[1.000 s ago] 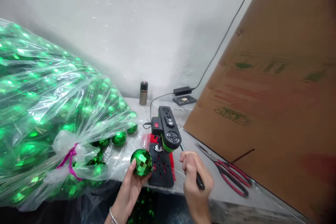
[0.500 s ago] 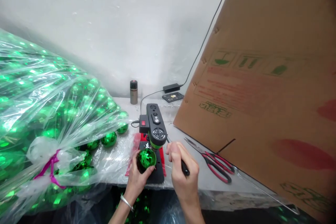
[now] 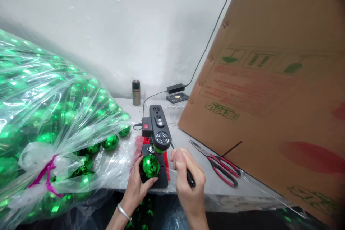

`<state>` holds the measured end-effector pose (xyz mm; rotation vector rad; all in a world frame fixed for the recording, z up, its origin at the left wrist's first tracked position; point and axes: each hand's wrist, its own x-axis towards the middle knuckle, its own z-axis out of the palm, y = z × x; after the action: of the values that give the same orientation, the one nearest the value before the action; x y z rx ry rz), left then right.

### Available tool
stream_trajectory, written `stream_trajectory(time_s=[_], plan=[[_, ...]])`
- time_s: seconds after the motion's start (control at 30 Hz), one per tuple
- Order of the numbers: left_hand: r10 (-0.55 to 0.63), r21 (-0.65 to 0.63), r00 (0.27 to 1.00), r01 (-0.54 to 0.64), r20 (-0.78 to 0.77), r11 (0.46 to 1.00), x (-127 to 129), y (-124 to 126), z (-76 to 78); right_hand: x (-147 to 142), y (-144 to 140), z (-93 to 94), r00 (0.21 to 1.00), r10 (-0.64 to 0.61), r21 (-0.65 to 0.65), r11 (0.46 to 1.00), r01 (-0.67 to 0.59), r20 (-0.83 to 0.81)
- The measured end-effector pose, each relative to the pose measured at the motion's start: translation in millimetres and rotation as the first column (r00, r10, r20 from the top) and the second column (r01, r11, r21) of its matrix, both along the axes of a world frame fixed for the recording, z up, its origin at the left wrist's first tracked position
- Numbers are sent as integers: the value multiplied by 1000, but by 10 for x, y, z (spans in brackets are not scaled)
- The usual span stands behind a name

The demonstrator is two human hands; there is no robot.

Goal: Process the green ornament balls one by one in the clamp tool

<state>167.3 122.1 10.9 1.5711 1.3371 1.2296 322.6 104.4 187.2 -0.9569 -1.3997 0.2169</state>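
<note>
1. A large clear plastic bag (image 3: 40, 115) of shiny green balls fills the left, tied with a magenta ribbon (image 3: 43, 176); loose balls lie beside it on the table (image 3: 242, 196).
2. The left hand (image 3: 137, 187) is clamped around a faceted green ball (image 3: 150, 166); the ball sits on the black base under the head of a small black press machine (image 3: 159, 129).
3. The right hand (image 3: 188, 183) is closed on the machine's lever handle (image 3: 190, 179).
4. Red-handled scissors (image 3: 223, 169) lie right of it, near a leaning cardboard sheet (image 3: 275, 90).

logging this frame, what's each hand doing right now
Left hand: closed on the faceted shiny green ball.
Right hand: closed on the black lever handle of the small bench press.
</note>
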Motion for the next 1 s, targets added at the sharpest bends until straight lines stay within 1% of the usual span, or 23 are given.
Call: stream_trajectory(time_s=[0.1, 0.33, 0.43, 0.53, 0.63, 0.7, 0.77, 0.83, 0.93, 1.0], plan=[[-11, 33, 1000, 11, -22, 999, 4, 17, 15, -4, 4, -16, 1000, 5, -1, 1000, -5, -5], [-60, 61, 995, 64, -78, 996, -6, 40, 38, -4, -8, -30, 1000, 9, -18, 1000, -9, -7], [-76, 46, 993, 80, -90, 996, 9, 21, 34, 3, -18, -28, 1000, 14, -10, 1000, -14, -9], [-65, 21, 993, 68, -102, 997, 38, 33, 48, 7, -22, -21, 1000, 22, 4, 1000, -22, 2], [-54, -10, 988, 53, -147, 999, 68, 104, 76, 10, -19, -10, 1000, 25, 0, 1000, -25, 17], [-68, -28, 983, 64, -173, 998, 90, 172, 74, 12, -15, -3, 999, 24, 5, 1000, -24, 21], [-89, -31, 981, 85, -170, 996, 116, 238, 35, 15, -13, -1, 999, 24, 9, 1000, -25, 23], [-104, -21, 985, 102, -140, 995, 143, 289, -38, 18, -13, -7, 999, 28, 11, 1000, -28, 20], [-105, 3, 991, 106, -86, 994, 169, 324, -163, 20, -13, -29, 999, 34, 15, 999, -34, 18], [-108, 7, 992, 109, -70, 994, 170, 327, -218, 18, -11, -51, 999, 31, 21, 999, -31, 14]])
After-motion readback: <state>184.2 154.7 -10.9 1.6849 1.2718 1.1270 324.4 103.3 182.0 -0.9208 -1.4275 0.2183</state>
